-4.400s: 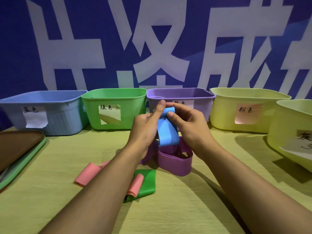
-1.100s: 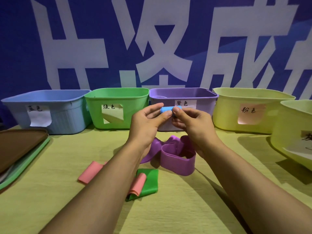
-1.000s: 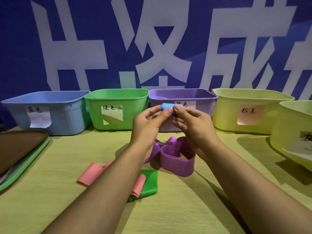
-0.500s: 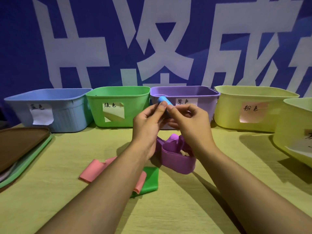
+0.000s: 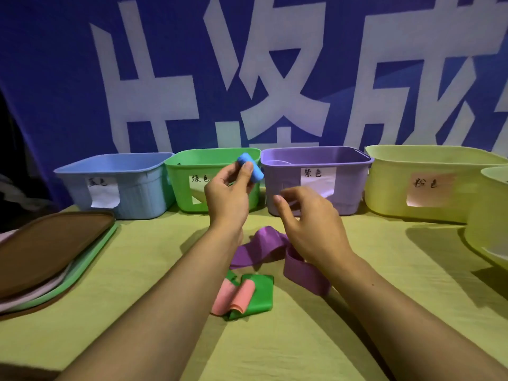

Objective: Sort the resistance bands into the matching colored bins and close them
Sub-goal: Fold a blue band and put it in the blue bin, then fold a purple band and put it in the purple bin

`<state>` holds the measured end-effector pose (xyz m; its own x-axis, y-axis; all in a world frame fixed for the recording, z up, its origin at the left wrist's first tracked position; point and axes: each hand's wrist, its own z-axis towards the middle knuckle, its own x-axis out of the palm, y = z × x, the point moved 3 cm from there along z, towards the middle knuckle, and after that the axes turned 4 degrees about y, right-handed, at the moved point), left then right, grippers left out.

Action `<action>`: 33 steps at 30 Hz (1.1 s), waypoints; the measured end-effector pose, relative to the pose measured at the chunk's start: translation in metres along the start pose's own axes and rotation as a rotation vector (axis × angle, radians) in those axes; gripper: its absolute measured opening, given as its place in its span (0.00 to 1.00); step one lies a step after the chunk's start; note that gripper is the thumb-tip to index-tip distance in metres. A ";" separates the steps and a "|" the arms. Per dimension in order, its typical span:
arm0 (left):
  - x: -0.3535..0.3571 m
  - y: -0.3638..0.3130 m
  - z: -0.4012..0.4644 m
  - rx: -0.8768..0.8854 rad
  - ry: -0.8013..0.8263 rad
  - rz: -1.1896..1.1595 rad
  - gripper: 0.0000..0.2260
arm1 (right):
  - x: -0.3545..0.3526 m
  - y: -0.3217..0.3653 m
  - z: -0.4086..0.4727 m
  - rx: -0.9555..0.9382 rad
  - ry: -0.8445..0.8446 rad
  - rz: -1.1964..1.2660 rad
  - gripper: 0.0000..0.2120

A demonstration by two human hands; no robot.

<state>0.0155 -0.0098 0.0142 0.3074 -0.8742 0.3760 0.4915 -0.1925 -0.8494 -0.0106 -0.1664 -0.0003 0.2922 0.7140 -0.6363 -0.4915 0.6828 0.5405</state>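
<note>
Blue rubber, rolled into a tight little cylinder, sits pinched between the thumb and fingers (image 5: pixel 247 169) of my left hand (image 5: pixel 228 198); this blue band (image 5: pixel 250 167) is raised in front of the green bin (image 5: pixel 189 188), near its right edge. My right hand (image 5: pixel 310 221) holds nothing, its fingers loosely curved and spread, hovering in front of the purple bin (image 5: pixel 316 160) and just above the purple band (image 5: pixel 272 247), which lies in a loose twisted loop on the counter (image 5: pixel 137 270). Nearer to me, a pink band (image 5: pixel 233 295) lies folded on top of a green band (image 5: pixel 261 295), the two touching.

Along the back of the counter the open bins stand in a row: a blue bin (image 5: pixel 132 188) at the far left, then the green, then the purple, then a yellow bin (image 5: pixel 398 193) with a pink label, and another yellow bin (image 5: pixel 489 215) cut off at the right edge. Each of the first four carries a paper label with handwriting. At my left, a stack of lids (image 5: pixel 52 248) lies flat, a brown one on top and a green one under it.
</note>
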 end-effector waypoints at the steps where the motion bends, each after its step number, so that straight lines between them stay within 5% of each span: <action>1: -0.006 -0.005 0.008 0.016 -0.025 0.036 0.10 | 0.000 0.002 0.002 0.004 0.017 -0.026 0.18; 7: -0.057 -0.043 0.069 0.102 -0.102 0.436 0.05 | 0.001 0.031 0.031 -0.037 0.041 -0.094 0.18; 22: -0.169 -0.105 0.164 0.102 -0.174 1.212 0.14 | 0.063 0.101 0.054 -0.184 0.141 -0.115 0.20; 28: -0.186 -0.086 0.173 0.029 -0.111 1.299 0.16 | 0.064 0.100 0.055 -0.236 0.178 -0.145 0.20; 33: -0.171 -0.088 0.152 0.154 -0.049 1.084 0.18 | 0.064 0.094 0.050 -0.251 0.188 -0.170 0.20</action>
<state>0.0437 0.2242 0.0812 0.6681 -0.5266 -0.5258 0.0363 0.7288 -0.6838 0.0030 -0.0488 0.0375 0.2422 0.5365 -0.8084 -0.6419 0.7134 0.2812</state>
